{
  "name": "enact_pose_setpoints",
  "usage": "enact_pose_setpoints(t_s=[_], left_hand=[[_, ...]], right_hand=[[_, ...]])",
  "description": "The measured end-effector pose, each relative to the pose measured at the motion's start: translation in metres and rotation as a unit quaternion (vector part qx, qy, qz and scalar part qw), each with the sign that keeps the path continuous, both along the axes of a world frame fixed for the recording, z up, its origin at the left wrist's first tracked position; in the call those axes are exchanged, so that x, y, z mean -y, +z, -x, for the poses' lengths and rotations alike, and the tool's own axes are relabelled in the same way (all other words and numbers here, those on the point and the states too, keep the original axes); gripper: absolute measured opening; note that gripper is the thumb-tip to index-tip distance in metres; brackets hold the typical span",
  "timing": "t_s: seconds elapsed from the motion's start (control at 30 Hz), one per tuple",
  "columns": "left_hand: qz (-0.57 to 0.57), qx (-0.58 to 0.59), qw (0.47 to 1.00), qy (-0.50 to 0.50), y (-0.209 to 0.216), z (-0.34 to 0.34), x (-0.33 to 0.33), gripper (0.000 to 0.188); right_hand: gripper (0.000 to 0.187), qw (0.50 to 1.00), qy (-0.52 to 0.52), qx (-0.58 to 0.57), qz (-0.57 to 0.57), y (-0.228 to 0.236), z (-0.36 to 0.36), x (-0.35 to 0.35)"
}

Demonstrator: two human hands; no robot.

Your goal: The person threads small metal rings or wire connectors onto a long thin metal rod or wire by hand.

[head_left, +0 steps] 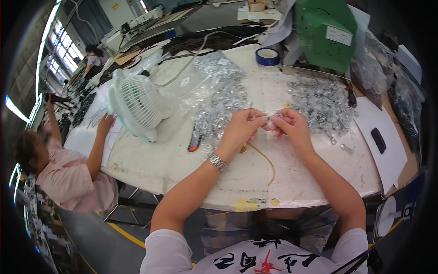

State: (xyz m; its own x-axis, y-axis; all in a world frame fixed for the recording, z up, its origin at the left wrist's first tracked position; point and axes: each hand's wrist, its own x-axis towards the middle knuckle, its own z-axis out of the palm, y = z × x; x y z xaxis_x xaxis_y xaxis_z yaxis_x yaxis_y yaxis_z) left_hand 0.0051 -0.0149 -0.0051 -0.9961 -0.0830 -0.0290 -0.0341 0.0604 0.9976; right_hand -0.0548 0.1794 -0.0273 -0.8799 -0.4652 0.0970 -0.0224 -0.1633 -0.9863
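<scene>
Over the middle of the white table (315,182), my left hand (241,130) and my right hand (293,127) meet fingertip to fingertip. Both are closed in a pinch on a small shiny metal piece (270,120); its exact shape is mostly hidden by the fingers. Left of my hands lies a heap of small silvery metal hardware (212,112), partly behind my left hand. Another heap of silvery metal clasps (321,105) spreads beyond my right hand, with a loose clasp (346,148) near it. A tan cord (268,160) curves below my fingers.
A utility knife (195,139) lies by the left heap. A pale green fan (139,102) stands at left, with a co-worker in pink (75,176) beyond. Behind are blue tape (268,57) and a green machine (326,34). A black object (378,140) lies on white paper at right.
</scene>
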Motion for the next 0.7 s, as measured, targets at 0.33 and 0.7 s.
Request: enact_pose_setpoints(t_s=[0.33, 0.7], left_hand=[[-0.103, 0.022, 0.992, -0.072, -0.009, 0.0, -0.014, 0.019], [-0.158, 0.094, 0.972, -0.145, -0.01, 0.0, -0.005, 0.027]], right_hand=[[0.023, 0.997, -0.041, -0.061, -0.023, -0.004, 0.011, -0.015], [0.025, 0.986, -0.114, -0.11, -0.052, 0.024, 0.004, -0.01]])
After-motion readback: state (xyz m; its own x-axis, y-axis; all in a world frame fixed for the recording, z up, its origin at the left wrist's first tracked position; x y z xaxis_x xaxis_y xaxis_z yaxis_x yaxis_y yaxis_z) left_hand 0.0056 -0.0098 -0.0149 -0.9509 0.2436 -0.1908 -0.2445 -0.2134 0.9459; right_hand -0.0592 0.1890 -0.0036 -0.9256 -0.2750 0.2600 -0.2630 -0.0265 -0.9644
